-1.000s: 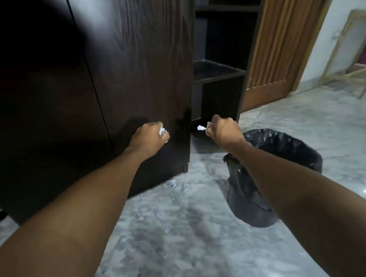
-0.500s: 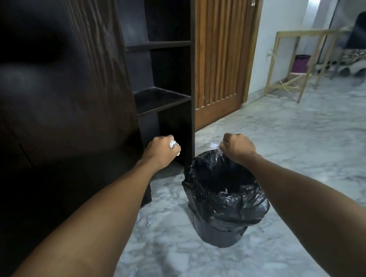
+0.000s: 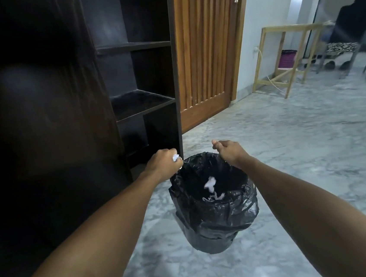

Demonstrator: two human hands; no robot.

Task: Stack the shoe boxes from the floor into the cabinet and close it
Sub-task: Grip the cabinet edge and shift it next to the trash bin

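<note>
The dark wooden cabinet [image 3: 136, 46] stands on the left with its door [image 3: 46, 112] swung open and bare shelves inside. No shoe boxes are in sight. My left hand [image 3: 163, 164] hovers over the left rim of a bin lined with a black bag [image 3: 217, 213] and grips crumpled white paper [image 3: 176, 157]. My right hand [image 3: 229, 150] is above the bin's far rim, fingers loosened and holding nothing. A white scrap of paper [image 3: 209, 183] is falling inside the bin.
A ribbed brown door [image 3: 204, 52] is right of the cabinet. Further right stand a light wooden frame table [image 3: 284, 37], a purple basket [image 3: 287, 58] and a chair with dark cloth [image 3: 355, 21]. The floor is grey marble [image 3: 302, 139].
The view swung right from the cabinet door to the bin. Both hands moved over the bin, and my right hand let its paper scrap fall in.
</note>
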